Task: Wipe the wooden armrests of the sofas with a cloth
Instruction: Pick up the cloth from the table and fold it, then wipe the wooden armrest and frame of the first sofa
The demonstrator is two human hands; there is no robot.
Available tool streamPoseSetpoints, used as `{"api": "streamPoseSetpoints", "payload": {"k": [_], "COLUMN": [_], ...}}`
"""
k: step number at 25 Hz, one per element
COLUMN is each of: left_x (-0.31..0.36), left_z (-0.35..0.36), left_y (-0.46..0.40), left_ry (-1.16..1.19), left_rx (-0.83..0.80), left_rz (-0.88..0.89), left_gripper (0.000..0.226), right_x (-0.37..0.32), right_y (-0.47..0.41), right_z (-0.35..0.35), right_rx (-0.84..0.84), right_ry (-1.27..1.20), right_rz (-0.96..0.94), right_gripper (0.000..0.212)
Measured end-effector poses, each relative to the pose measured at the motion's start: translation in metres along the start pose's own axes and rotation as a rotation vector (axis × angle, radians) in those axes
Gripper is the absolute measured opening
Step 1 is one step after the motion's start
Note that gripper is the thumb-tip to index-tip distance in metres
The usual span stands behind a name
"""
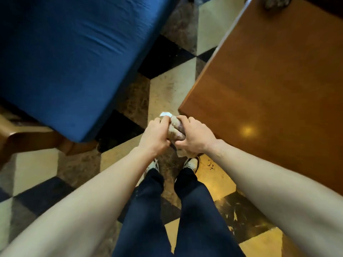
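Note:
A soiled whitish cloth is bunched between both hands in the middle of the head view, above the floor. My left hand grips its left side and my right hand grips its right side, fingers curled over it. A sofa with a blue seat cushion fills the upper left. Its wooden frame and leg show below the cushion at the left edge. The armrests' tops are out of view.
A brown wooden table fills the right side, its corner close to my right hand. A chequered cream, brown and black floor runs between sofa and table. My legs in dark trousers and pale shoes stand below the hands.

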State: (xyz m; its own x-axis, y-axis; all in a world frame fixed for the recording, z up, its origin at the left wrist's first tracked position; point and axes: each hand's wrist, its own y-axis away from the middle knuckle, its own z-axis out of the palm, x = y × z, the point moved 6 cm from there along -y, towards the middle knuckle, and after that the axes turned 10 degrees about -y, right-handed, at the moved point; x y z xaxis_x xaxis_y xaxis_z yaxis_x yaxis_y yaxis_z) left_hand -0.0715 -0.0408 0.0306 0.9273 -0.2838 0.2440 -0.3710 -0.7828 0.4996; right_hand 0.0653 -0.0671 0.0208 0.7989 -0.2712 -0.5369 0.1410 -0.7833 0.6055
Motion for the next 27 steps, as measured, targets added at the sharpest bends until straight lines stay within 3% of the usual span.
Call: {"api": "streamPoseSetpoints", "payload": {"k": [3,6,10,12,14,15,17,20,24,27], "left_x": [-0.044,-0.107,-0.213,-0.264,-0.295,-0.315,-0.353,-0.414,-0.486,-0.546], "left_z": [-0.047,-0.084,-0.109,-0.103,-0.101,-0.102,-0.106,-0.093,-0.077,-0.082], "left_y": [0.071,0.143,0.244,0.292,0.325,0.345,0.379,0.419,0.428,0.411], "left_ry": [-0.008,0.267,0.627,1.083,1.63,1.762,1.796,1.843,1.957,1.885], "left_rx": [0.088,0.16,0.418,0.534,0.619,0.679,0.791,0.873,0.805,0.721], "left_rz": [-0.11,-0.279,-0.576,-0.706,-0.672,-0.616,-0.552,-0.665,-0.775,-0.789], "left_gripper": [0.065,0.067,0.057,0.037,0.022,0.022,0.02,0.015,0.032,0.035], "right_x": [-0.09,-0.18,-0.295,-0.36,-0.412,-0.441,-0.487,-0.531,-0.554,-0.592], "right_y": [0.023,0.043,0.058,0.069,0.077,0.081,0.084,0.076,0.042,0.005], "right_z": [0.004,0.018,0.047,0.078,0.114,0.137,0.177,0.227,0.275,0.298], "right_rx": [-0.027,-0.037,0.021,0.029,0.037,0.035,-0.004,-0.183,-0.412,-0.47], "right_ry": [0.08,0.139,0.183,0.186,0.177,0.152,0.065,-0.198,-0.695,-0.652], "right_rz": [-0.113,-0.221,-0.295,-0.315,-0.339,-0.357,-0.39,-0.33,0.126,0.133], "right_gripper": [0.083,0.074,0.064,0.063,0.063,0.064,0.07,0.074,0.062,0.054]}}
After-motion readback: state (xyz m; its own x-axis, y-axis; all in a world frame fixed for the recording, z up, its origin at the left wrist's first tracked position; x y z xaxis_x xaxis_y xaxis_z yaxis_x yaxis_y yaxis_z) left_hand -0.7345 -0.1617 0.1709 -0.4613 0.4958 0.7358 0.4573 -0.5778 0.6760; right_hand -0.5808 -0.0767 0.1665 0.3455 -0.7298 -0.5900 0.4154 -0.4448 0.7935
